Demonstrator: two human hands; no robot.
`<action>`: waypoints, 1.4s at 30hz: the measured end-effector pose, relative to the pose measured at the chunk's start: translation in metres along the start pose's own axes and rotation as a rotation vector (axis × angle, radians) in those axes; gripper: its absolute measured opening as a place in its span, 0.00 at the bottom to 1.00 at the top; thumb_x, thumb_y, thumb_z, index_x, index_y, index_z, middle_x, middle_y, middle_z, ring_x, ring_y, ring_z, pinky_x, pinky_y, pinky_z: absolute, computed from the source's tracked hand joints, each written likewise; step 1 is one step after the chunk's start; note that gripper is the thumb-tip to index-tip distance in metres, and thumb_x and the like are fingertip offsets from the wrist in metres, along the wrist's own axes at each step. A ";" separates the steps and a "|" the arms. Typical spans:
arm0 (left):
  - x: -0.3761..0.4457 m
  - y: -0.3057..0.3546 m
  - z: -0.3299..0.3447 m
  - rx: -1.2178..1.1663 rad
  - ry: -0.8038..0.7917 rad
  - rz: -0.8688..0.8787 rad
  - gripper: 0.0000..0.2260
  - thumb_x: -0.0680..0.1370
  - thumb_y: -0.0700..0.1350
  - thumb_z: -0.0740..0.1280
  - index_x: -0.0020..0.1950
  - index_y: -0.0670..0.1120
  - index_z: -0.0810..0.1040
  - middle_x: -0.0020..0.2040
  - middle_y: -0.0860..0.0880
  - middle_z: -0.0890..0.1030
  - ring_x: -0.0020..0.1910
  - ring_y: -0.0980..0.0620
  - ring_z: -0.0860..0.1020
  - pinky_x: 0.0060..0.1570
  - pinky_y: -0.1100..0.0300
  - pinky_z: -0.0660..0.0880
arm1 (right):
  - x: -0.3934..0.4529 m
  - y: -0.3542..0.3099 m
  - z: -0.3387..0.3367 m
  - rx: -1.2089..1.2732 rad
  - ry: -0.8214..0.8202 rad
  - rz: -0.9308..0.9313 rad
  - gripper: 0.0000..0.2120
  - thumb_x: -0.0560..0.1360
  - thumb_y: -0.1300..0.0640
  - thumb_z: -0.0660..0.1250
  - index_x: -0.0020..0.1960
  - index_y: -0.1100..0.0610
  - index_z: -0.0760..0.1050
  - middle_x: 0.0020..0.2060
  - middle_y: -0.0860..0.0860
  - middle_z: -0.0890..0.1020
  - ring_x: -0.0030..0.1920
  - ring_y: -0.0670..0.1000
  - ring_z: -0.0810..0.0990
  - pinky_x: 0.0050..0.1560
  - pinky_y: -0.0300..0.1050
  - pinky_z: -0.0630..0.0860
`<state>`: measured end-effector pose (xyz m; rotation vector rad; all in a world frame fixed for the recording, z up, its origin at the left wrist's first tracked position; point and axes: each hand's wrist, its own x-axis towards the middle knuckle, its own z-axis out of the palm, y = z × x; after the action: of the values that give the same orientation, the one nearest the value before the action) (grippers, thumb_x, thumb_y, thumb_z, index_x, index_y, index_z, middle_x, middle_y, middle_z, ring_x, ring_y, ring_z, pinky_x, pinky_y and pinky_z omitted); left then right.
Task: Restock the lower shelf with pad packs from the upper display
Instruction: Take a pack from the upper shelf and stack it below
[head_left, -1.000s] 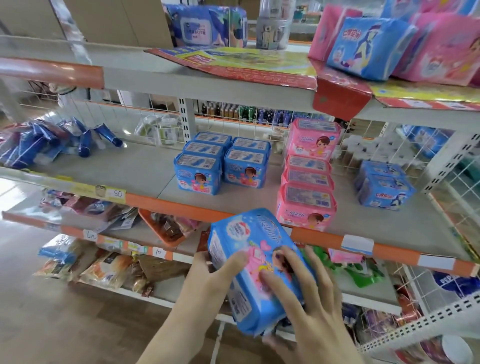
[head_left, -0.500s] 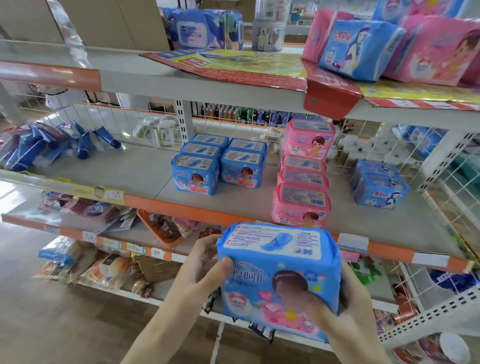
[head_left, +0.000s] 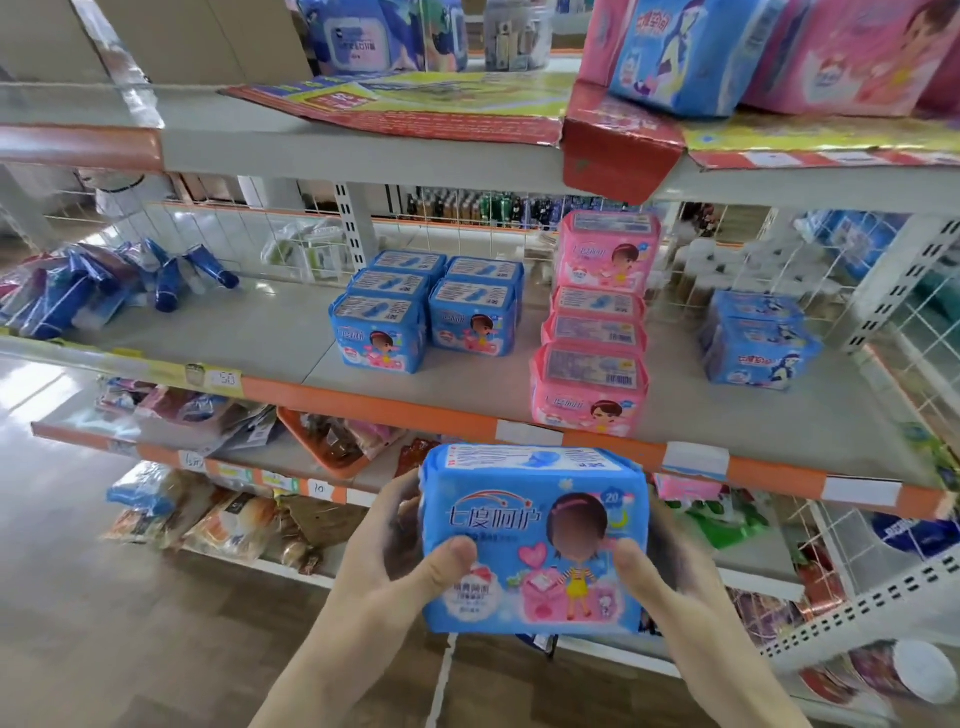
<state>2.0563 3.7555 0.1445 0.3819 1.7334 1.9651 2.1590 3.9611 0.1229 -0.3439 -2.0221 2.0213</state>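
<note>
both hands, left hand (head_left: 400, 566) and right hand (head_left: 670, 577), grip a blue pad pack (head_left: 535, 540) upright, thumbs on its front, below the shelf (head_left: 270, 332) holding blue packs (head_left: 426, 312).

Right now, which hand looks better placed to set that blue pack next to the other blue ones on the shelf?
Probably the left hand. Both it and the right hand grip the blue pack, but the blue stack stands up and to the left, on the left hand's side, while the pink stack stands nearer the right hand's path.
</note>
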 end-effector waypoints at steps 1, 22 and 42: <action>-0.001 -0.002 0.002 0.006 0.028 -0.007 0.46 0.49 0.67 0.83 0.64 0.56 0.75 0.52 0.48 0.86 0.52 0.48 0.85 0.41 0.60 0.82 | 0.000 0.002 -0.003 0.004 -0.005 -0.002 0.49 0.58 0.21 0.70 0.72 0.45 0.69 0.63 0.38 0.80 0.64 0.39 0.78 0.57 0.33 0.76; 0.021 0.005 -0.075 0.081 0.171 0.073 0.24 0.73 0.52 0.73 0.68 0.53 0.73 0.56 0.55 0.84 0.56 0.55 0.83 0.45 0.61 0.82 | 0.063 -0.006 0.083 0.054 0.064 -0.063 0.22 0.76 0.50 0.70 0.68 0.52 0.75 0.56 0.44 0.85 0.57 0.45 0.83 0.50 0.36 0.79; 0.097 0.015 -0.188 0.019 -0.008 0.125 0.20 0.75 0.46 0.73 0.64 0.43 0.76 0.58 0.49 0.85 0.56 0.51 0.84 0.47 0.60 0.81 | 0.112 0.001 0.175 -0.042 0.185 -0.078 0.23 0.76 0.54 0.64 0.70 0.58 0.73 0.56 0.44 0.85 0.57 0.40 0.81 0.52 0.30 0.75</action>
<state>1.8764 3.6467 0.1193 0.5155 1.7632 2.0313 1.9932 3.8355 0.1240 -0.4366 -1.9369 1.8310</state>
